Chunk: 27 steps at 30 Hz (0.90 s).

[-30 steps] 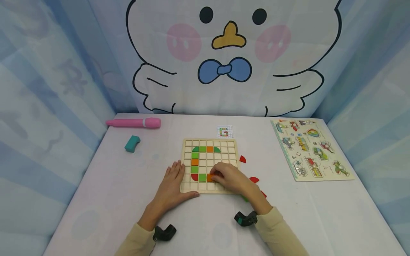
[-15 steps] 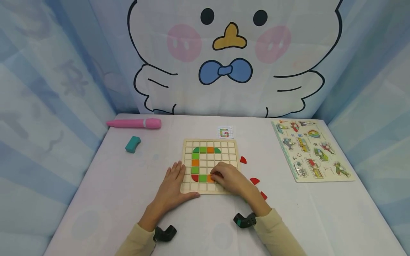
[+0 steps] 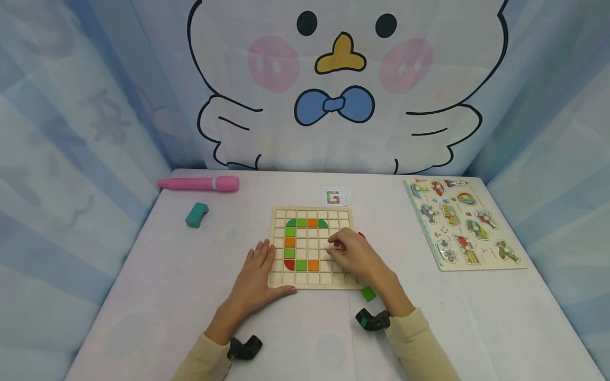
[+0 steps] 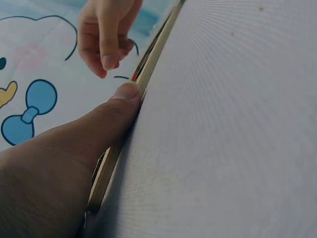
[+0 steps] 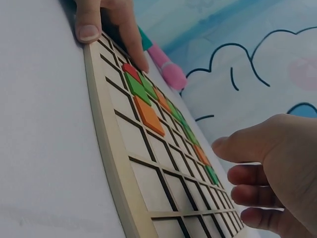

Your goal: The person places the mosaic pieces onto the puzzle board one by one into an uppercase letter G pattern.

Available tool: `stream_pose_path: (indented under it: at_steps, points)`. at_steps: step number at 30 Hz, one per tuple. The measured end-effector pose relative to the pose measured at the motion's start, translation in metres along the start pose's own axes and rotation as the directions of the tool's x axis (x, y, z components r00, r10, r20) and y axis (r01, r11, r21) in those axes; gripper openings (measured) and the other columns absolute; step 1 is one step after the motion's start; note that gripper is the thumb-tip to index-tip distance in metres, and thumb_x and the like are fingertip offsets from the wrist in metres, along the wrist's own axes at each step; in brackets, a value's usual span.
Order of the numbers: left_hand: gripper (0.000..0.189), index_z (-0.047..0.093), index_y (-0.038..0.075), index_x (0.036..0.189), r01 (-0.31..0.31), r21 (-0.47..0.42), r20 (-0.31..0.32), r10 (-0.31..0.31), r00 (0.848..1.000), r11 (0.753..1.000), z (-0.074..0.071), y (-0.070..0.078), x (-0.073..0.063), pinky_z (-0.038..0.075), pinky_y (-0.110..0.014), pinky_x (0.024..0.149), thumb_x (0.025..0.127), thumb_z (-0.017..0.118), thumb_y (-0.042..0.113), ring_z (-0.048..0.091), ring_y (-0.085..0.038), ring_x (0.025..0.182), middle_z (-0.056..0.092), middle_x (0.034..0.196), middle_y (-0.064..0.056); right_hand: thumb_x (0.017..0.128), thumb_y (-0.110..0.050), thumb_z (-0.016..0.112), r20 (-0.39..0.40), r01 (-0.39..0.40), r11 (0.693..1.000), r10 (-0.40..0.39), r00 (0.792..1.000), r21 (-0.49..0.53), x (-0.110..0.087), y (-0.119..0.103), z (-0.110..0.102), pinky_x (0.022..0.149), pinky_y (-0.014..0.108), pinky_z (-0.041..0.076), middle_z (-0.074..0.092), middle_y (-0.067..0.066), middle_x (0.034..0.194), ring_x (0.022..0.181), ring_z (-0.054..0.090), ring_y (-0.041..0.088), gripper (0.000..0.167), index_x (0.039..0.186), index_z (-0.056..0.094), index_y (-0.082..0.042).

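A wooden grid board (image 3: 305,280) lies on the table, with green, orange and red tiles set in a C-like shape. My left hand (image 3: 254,272) rests at its left edge with fingers straight, and its thumb touches the board's front edge in the left wrist view. Above the right part of the board is my right hand (image 3: 355,254), fingers loosely curled. In the right wrist view nothing shows between the thumb and fingers of the right hand (image 5: 277,173). An orange tile (image 3: 313,265) sits flat in the bottom row, beside a green tile (image 3: 301,265).
A loose green square (image 3: 368,293) lies off the board's front right corner; a red piece (image 3: 361,235) peeks out behind the right hand. A small pattern card (image 3: 334,197) lies behind the board. A picture puzzle (image 3: 469,225), teal block (image 3: 197,215) and pink pen-like object (image 3: 200,183) lie further out.
My right hand has left the orange tile and moved right and slightly away from me, uncovering the tile and the loose green square. The left hand has stayed in place.
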<state>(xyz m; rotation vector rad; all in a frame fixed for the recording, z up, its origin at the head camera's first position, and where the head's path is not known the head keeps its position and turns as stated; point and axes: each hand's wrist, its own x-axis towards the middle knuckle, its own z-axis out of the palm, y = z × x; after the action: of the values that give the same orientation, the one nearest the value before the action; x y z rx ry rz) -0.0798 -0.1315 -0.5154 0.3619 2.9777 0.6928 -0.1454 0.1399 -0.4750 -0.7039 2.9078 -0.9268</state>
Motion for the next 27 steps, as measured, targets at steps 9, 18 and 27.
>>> stream_pose_path:
  at_steps: [9, 18, 27]
  points:
    - [0.119, 0.026, -0.002, 0.156, -0.003, -0.006, -0.005, 0.003, 1.0, 1.0, 0.0, -0.001, 0.0, 0.014, -0.052, 0.128, 0.076, 0.068, 0.074, 0.014, -0.034, 0.157, 0.018, 0.167, -0.019, 0.092, -0.017, 0.073, -0.053, -0.041, 0.999, 0.04, 0.998, -0.017, 0.001, 0.015, -0.008, 0.073, 0.029, 0.051, 0.064, 0.004, 0.104, 0.086, 0.055, 0.014, 0.024, 0.112, 0.069, -0.006]
    - [0.118, 0.026, -0.002, 0.156, -0.003, 0.0, -0.004, 0.003, 1.0, 1.0, 0.0, 0.0, 0.0, 0.014, -0.052, 0.128, 0.076, 0.069, 0.074, 0.014, -0.034, 0.157, 0.018, 0.167, -0.019, 0.092, -0.02, 0.071, -0.078, -0.129, 0.991, 0.127, 0.989, -0.023, 0.002, 0.031, -0.013, 0.076, 0.033, 0.048, 0.061, 0.008, 0.113, 0.09, 0.055, 0.019, 0.031, 0.119, 0.066, -0.004]
    - [0.118, 0.026, -0.002, 0.156, 0.001, -0.004, 0.003, -0.001, 1.0, 1.0, 0.0, 0.0, 0.0, 0.013, -0.052, 0.128, 0.077, 0.069, 0.073, 0.013, -0.034, 0.157, 0.018, 0.167, -0.019, 0.093, -0.025, 0.069, -0.065, -0.24, 0.971, 0.238, 0.969, -0.024, 0.001, 0.044, -0.014, 0.085, 0.038, 0.05, 0.058, 0.012, 0.12, 0.094, 0.054, 0.023, 0.041, 0.127, 0.063, -0.003]
